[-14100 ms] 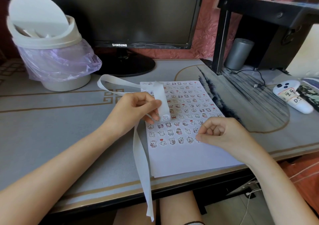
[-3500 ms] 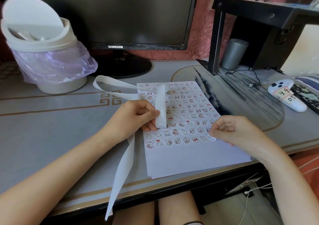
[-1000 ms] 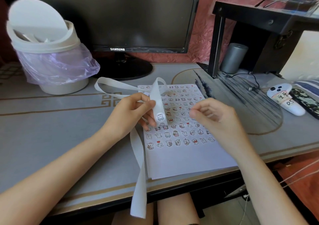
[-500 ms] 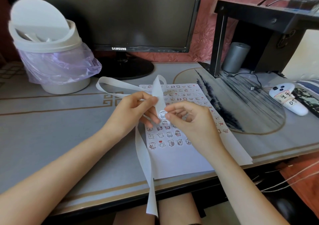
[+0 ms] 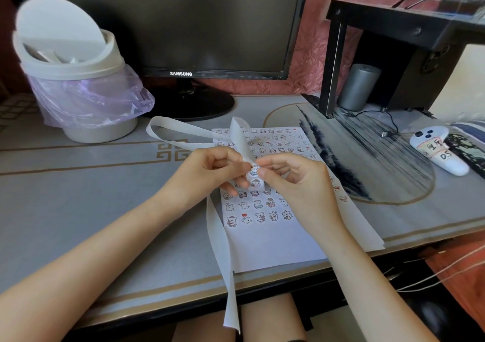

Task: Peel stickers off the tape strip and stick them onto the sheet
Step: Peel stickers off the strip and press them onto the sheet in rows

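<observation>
My right hand point(image 5: 296, 181) is back from the sheet point(image 5: 275, 242); its fingers point(image 5: 264, 176) pinch the next sticker point(image 5: 254, 170) while my left hand point(image 5: 210, 173) clamps the strip point(image 5: 240, 139).

A single head-worn view is given, taken from above the near edge of the sheet point(image 5: 273, 242), close to it, and angled forward and down; beyond the sheet a monitor point(image 5: 210, 21) is taken in.

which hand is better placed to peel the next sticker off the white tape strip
Right. The right hand pinches the small cartoon sticker on the long white paper tape strip, while the left hand is busy gripping that strip.
</observation>
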Tool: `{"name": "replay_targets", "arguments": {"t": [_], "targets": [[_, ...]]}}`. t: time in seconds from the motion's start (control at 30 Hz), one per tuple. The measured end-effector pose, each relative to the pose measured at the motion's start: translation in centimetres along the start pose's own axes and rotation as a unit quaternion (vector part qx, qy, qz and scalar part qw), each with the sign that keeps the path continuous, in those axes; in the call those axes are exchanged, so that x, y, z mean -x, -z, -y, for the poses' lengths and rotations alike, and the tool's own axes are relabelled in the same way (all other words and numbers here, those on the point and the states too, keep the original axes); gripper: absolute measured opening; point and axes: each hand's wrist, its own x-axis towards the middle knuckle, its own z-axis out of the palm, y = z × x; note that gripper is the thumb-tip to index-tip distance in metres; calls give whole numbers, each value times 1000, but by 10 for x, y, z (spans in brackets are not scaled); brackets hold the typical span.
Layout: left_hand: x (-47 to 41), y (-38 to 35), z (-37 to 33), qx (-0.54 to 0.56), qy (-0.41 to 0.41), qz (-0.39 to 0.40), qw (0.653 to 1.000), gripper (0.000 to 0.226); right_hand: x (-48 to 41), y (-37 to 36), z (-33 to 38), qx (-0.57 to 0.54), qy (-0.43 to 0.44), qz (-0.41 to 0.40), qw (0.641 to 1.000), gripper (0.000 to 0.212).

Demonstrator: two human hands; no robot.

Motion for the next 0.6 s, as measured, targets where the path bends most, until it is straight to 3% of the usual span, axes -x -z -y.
{"name": "replay_targets", "arguments": {"t": [0.43, 0.6], "targets": [[2, -3, -2, 22, 12, -3, 1000, 6, 0, 3, -4, 12, 20, 23, 999, 17], [1, -3, -2, 27, 28, -2, 999, 8, 3, 4, -5, 65, 32, 26, 997, 14]]}}
